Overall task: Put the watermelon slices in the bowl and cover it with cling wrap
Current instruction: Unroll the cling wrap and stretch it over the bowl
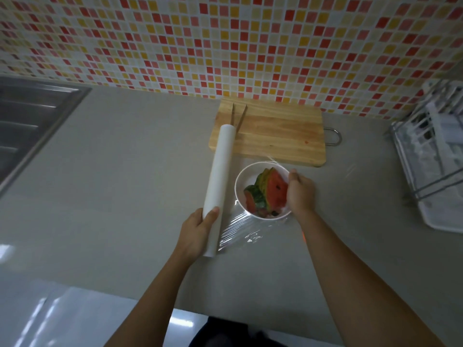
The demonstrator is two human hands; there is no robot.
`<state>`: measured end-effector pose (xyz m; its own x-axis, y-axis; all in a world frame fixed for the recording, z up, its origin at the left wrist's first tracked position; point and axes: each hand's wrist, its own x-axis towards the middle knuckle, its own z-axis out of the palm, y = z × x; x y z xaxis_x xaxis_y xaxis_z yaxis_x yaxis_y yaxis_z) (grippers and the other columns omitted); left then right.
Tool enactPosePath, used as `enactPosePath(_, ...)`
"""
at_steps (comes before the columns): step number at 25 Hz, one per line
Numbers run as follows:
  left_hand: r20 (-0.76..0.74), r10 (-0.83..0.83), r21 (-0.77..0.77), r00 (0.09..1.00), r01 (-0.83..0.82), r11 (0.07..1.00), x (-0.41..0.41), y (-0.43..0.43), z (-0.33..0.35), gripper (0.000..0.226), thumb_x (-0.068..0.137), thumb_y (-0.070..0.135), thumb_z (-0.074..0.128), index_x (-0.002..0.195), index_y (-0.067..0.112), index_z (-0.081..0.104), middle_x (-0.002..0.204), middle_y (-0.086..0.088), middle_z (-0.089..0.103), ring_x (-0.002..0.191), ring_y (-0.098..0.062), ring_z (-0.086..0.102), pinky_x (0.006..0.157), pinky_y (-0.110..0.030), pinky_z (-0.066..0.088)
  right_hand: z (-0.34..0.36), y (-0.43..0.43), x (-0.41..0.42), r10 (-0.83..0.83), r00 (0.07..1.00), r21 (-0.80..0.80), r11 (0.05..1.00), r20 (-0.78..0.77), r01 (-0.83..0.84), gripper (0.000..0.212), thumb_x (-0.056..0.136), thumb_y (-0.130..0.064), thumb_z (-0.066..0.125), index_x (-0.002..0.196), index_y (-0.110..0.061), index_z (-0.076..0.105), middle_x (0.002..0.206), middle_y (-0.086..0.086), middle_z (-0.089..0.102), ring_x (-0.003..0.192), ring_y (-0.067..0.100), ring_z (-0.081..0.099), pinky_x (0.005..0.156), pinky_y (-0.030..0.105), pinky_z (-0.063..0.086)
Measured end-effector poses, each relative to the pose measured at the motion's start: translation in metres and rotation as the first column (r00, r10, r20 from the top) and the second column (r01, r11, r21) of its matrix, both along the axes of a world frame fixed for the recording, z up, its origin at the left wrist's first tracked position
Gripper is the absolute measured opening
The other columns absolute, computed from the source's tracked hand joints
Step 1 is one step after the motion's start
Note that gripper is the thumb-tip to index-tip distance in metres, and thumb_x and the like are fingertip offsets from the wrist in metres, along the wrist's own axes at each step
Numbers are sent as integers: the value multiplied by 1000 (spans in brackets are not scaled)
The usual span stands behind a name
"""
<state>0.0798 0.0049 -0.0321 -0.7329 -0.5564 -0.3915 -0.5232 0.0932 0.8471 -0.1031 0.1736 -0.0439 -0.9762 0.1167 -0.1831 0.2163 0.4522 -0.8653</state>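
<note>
A white bowl (241, 181) stands on the grey counter and holds several watermelon slices (271, 190), red flesh with green rind. A long white cling wrap roll (221, 169) lies just left of the bowl. My left hand (198, 230) grips the roll's near end. A clear sheet of wrap (240, 232) runs from the roll across the bowl, wrinkled on the counter in front. My right hand (299, 192) rests on the bowl's right rim, fingers closed against the wrap there.
A wooden cutting board (275, 135) with a pair of chopsticks (238, 117) lies behind the bowl against the tiled wall. A steel sink (27, 121) is at far left. A white dish rack (436, 156) stands at far right. The counter's front edge is near my body.
</note>
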Motion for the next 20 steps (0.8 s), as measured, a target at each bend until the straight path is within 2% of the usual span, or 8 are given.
enactPosePath(2,1,-10,-4,1000,10,1000,-1,-3,0,33,92,45,53,95,14,65,97,-6,67,92,-25,62,81,-37,47,1,0,0,14,1000,4,1000,-2,-14,45,97,-30,37,98,4,66,104,27,66,98,36,61,79,34,42)
enactPosePath(5,21,-62,-48,998,63,997,-3,-7,1,39,94,44,50,100,8,64,101,-10,66,94,-28,61,83,-39,47,5,0,3,19,1000,27,999,-2,-19,46,97,-30,36,96,4,66,103,27,66,97,36,61,77,33,42)
enactPosePath(8,36,-143,-120,989,146,982,-3,-7,0,41,95,43,46,100,5,61,101,-12,63,92,-28,58,77,-35,43,9,-1,5,7,1000,56,998,1,-7,46,97,-30,36,93,4,66,96,25,66,91,33,60,79,35,44)
enactPosePath(11,24,-214,-107,977,215,971,0,-12,-5,41,95,47,42,98,10,58,98,-7,62,88,-22,58,69,-30,40,10,-3,5,-20,1000,59,998,0,20,46,96,-29,38,89,6,65,86,22,61,83,26,55,79,39,45)
enactPosePath(15,17,-290,-80,957,291,953,0,-22,-10,35,94,50,40,99,20,55,97,2,60,86,-11,57,70,-26,39,9,-4,6,-46,999,75,996,28,44,46,97,-31,37,95,5,66,100,27,66,94,33,60,72,30,35)
enactPosePath(18,12,-309,-58,951,309,949,-1,-24,-11,35,94,51,40,99,20,56,100,1,62,92,-17,58,77,-28,39,10,-2,7,-43,997,67,997,66,39,47,97,-34,36,95,3,66,103,26,66,98,35,60,74,30,36)
enactPosePath(20,12,-321,-79,947,321,944,-3,-25,-11,35,95,50,40,100,19,55,101,-1,62,94,-20,58,78,-29,39,13,-3,5,-13,994,104,995,104,2,52,98,-37,32,102,3,65,108,28,65,103,38,59,82,35,41)
